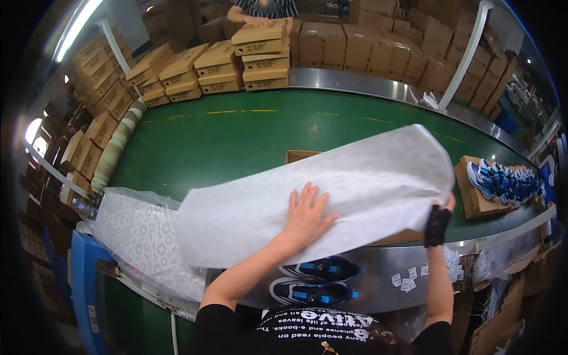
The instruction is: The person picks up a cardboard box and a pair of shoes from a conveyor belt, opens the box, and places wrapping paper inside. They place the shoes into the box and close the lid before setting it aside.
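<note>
A large white sheet of wrapping paper (pixel 248 217) stretches in front of me, its right end raised and curved. My left hand (pixel 308 217) rests flat on it with the fingers spread. In a black fingerless glove, my right hand (pixel 439 219) grips the sheet's right edge. Beneath the sheet lies a cardboard box (pixel 301 156), mostly hidden, with only parts of its edges showing. Between the sheet and my body, a pair of dark blue and white sneakers (pixel 313 290) lies on the metal ledge (pixel 377 290). To the left is a stack of patterned paper (pixel 137 226) in clear plastic.
A green conveyor belt (pixel 213 142) runs across. Shoe boxes (pixel 266 80) line its far side, where another person's hand (pixel 257 20) touches the top one. More sneakers (pixel 501 182) sit in boxes at right. Small white packets (pixel 408 284) lie on the ledge.
</note>
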`<state>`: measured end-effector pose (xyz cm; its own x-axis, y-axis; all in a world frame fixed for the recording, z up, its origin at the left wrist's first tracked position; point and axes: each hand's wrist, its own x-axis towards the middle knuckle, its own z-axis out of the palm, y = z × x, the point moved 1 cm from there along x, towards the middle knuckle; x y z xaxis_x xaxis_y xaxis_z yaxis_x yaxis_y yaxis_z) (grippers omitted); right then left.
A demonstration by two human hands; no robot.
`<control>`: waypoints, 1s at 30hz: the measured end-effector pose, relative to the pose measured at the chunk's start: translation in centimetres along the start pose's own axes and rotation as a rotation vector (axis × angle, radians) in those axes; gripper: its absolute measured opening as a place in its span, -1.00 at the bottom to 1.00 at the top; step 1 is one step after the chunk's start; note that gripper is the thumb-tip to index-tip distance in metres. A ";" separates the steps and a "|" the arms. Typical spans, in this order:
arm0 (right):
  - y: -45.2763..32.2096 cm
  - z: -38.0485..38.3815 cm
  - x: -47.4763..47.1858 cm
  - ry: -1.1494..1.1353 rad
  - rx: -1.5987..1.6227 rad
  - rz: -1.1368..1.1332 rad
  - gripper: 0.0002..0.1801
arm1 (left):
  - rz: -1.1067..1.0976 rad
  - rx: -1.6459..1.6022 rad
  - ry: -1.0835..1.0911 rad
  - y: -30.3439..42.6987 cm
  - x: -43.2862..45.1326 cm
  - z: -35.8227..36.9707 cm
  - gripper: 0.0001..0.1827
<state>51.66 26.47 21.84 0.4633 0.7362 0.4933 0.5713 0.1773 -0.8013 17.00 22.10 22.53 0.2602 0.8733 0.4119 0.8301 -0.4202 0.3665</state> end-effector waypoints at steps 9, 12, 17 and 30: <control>11.9 -13.8 3.2 0.293 -0.465 0.004 -0.38 | -0.564 0.041 -0.178 -12.7 -5.4 3.7 -0.30; 7.4 -12.9 2.9 0.079 -0.814 0.210 -0.30 | -0.919 -0.279 0.068 -18.7 -7.4 6.1 -0.15; 3.5 -10.4 -1.8 0.038 -1.131 -0.507 -0.13 | -1.385 -1.171 0.058 -15.5 -4.2 5.0 -0.23; -10.8 0.8 -20.6 -1.290 -0.224 -0.737 -0.79 | -1.058 -1.073 0.321 -15.2 -9.8 10.3 -0.60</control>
<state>35.39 9.93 20.07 -0.7968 0.6037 0.0280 0.5480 0.7413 -0.3874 6.95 22.46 4.33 -0.4301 0.8479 -0.3099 -0.2095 0.2402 0.9478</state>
